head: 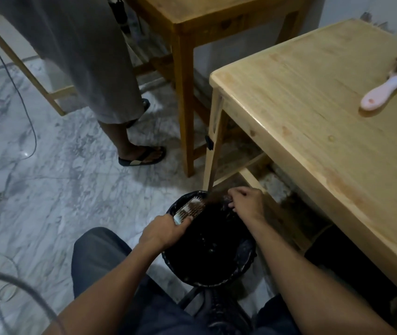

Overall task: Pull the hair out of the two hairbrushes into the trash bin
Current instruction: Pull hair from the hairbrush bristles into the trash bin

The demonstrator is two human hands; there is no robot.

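Two hairbrushes here, and only one is being worked on. The left hand (166, 232) has its fingers wrapped tight round the handle of a silver-bristled hairbrush (189, 209), holding it tilted over the black-lined trash bin (248, 259), bristles facing up and toward the other hand. The right hand (247, 201) sits just past the brush head, fingertips pinched together on a clump of brown hair (213, 198) that stretches from the bristles across to those fingers, right above the far rim of the bin. The strand looks a bit blurry, so I can't say how much is still stuck in the brush.

The second one, a pink-handled hairbrush (386, 89), lies well away from both hands up on the light wooden table (313, 117), handle pointing toward the table's middle, its head packed with brown hair at the edge of view.

Also a second person in sandals (142, 157) stands on the marble floor (47, 177) beyond the bin, beside a darker wooden stool (185, 68).
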